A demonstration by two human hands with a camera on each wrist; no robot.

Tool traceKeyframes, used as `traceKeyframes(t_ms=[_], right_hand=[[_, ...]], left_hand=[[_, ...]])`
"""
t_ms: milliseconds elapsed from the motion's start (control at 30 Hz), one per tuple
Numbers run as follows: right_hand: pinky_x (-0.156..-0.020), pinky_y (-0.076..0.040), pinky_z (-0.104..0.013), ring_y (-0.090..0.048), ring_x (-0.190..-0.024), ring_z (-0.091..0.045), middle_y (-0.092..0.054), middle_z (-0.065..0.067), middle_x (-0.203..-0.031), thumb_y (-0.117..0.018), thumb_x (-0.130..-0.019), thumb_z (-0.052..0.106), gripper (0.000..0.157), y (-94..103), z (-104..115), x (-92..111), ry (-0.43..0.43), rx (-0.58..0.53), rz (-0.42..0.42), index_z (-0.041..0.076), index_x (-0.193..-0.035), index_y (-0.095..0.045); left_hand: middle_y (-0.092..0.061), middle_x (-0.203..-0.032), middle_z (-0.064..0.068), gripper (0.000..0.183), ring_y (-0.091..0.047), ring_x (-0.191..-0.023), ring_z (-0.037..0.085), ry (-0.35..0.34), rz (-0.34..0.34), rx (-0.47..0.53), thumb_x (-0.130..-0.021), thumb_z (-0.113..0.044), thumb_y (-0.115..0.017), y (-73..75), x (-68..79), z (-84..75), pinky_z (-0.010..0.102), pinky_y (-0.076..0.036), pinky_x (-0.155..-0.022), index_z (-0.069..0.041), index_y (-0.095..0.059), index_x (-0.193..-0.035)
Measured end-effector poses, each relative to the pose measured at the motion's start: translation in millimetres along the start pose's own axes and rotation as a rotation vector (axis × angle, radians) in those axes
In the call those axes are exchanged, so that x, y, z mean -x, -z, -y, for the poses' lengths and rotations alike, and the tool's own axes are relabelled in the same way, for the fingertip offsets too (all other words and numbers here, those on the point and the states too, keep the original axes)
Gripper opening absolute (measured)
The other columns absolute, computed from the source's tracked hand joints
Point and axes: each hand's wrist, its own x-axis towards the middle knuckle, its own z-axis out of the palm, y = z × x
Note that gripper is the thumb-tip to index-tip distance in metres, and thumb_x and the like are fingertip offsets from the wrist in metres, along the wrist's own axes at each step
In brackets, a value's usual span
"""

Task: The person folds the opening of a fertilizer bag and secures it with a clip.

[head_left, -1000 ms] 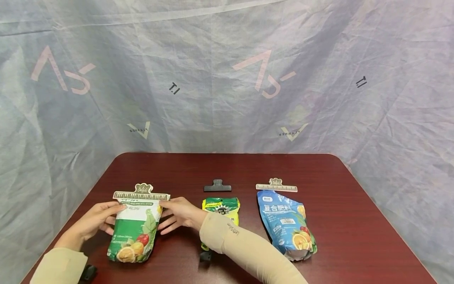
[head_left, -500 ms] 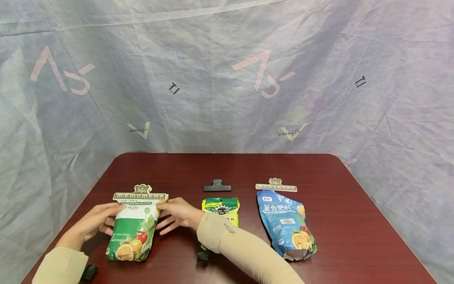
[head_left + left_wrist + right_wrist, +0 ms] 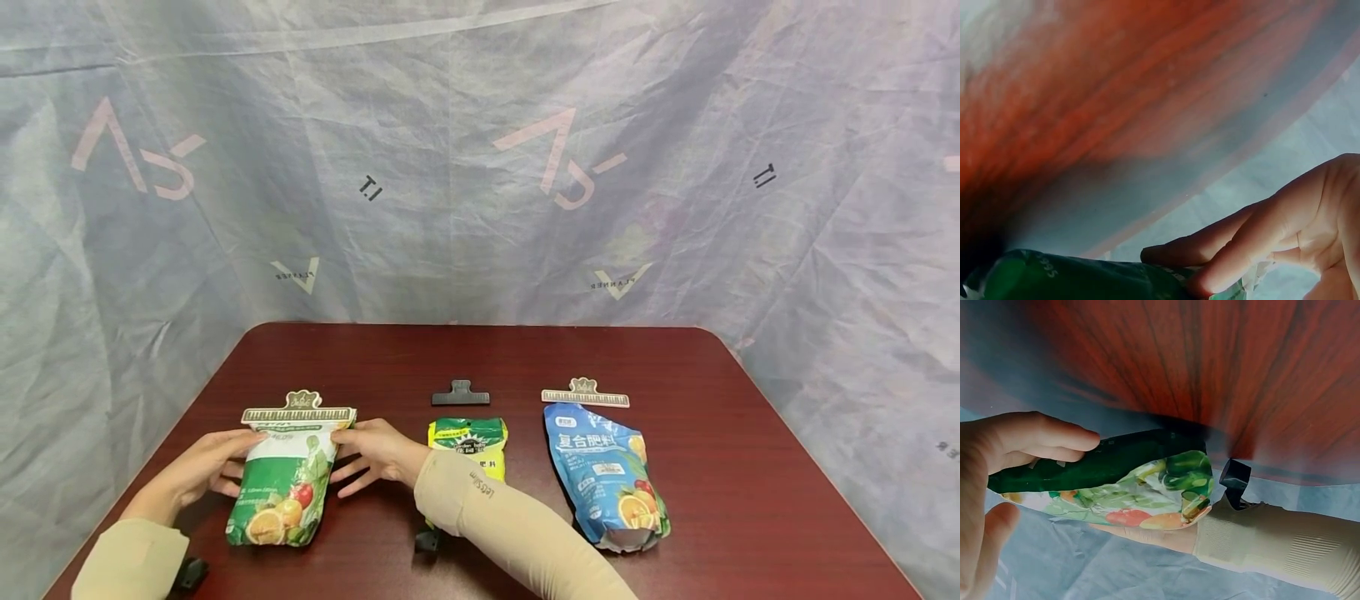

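Note:
A green and white fruit-printed bag point(image 3: 281, 487) is at the left of the table, its top closed by a cream bag clip point(image 3: 300, 413). My left hand point(image 3: 202, 468) grips its upper left edge, thumb on the front and other fingers behind. On the opposite edge, just below the clip, my right hand point(image 3: 378, 450) pinches the bag. In the left wrist view, the left fingers point(image 3: 1254, 244) press against the green bag point(image 3: 1085, 278). The right wrist view shows the right hand point(image 3: 1022, 440) with fingers and thumb on either side of the bag's upper end.
A yellow-green bag point(image 3: 468, 437) lies in the middle, partly behind my right sleeve point(image 3: 517, 525), with a dark clip point(image 3: 460, 394) beyond it. Farther right lies a blue bag point(image 3: 603, 475) below another cream clip point(image 3: 585, 393). A fabric curtain point(image 3: 480, 167) surrounds the dark red table point(image 3: 375, 358).
The clipped bag has shifted slightly, its lower end now a little farther from me. My right hand has moved a touch left with it. Both hands keep their hold.

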Motion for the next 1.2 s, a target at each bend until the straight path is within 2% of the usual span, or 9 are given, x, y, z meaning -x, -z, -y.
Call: traceKeyframes(t_ms=[167,300,467,767,1200], right_hand=[[-0.063,-0.049,-0.058,-0.063,-0.08,-0.041,-0.062,-0.019,-0.096,-0.057,-0.09,0.02,0.019,0.0,-1,-2,-0.008,-0.023,-0.005,0.005,-0.101,-0.057],[-0.062,-0.049,-0.058,-0.063,-0.08,-0.041,-0.061,-0.018,-0.097,-0.057,-0.089,0.019,0.018,0.1,-2,-3,-0.021,-0.034,-0.01,0.005,-0.1,-0.057],[-0.064,-0.048,-0.06,-0.063,-0.08,-0.04,-0.061,-0.017,-0.097,-0.057,-0.087,0.018,0.016,-0.4,-3,-4,-0.036,-0.045,-0.028,0.005,-0.097,-0.058],[-0.069,-0.047,-0.06,-0.062,-0.082,-0.041,-0.06,-0.02,-0.097,-0.056,-0.086,0.016,0.015,-0.4,-3,-5,-0.066,-0.059,-0.038,0.004,-0.093,-0.058],[-0.08,-0.045,-0.057,-0.059,-0.092,-0.046,-0.056,-0.025,-0.107,-0.052,-0.091,0.022,0.034,5.0,-5,-11,-0.106,-0.088,-0.015,0.006,-0.121,-0.047]], left_hand=[[-0.066,-0.096,0.005,0.03,-0.066,-0.08,0.031,0.027,0.006,0.022,-0.097,-0.032,-0.044,0.6,-2.3,1.1,0.044,-0.053,-0.062,-0.01,-0.053,-0.114],[-0.066,-0.098,0.006,0.038,-0.065,-0.084,0.033,0.055,0.004,0.024,-0.097,-0.033,-0.044,1.1,-4.1,3.7,0.046,-0.053,-0.065,-0.004,-0.05,-0.12],[-0.065,-0.1,0.006,0.051,-0.064,-0.086,0.033,0.069,0.006,0.017,-0.097,-0.035,-0.043,1.5,-6.6,5.3,0.047,-0.052,-0.068,0.004,-0.039,-0.129],[-0.063,-0.106,0.005,0.065,-0.064,-0.089,0.033,0.131,-0.007,-0.002,-0.095,-0.04,-0.044,0.6,-10.8,4.0,0.047,-0.052,-0.069,0.008,-0.028,-0.136],[-0.065,-0.098,0.006,0.059,-0.065,-0.082,0.032,0.144,0.0,-0.014,-0.096,-0.038,-0.043,1.3,-17.6,7.3,0.047,-0.052,-0.068,0.009,-0.035,-0.131]])
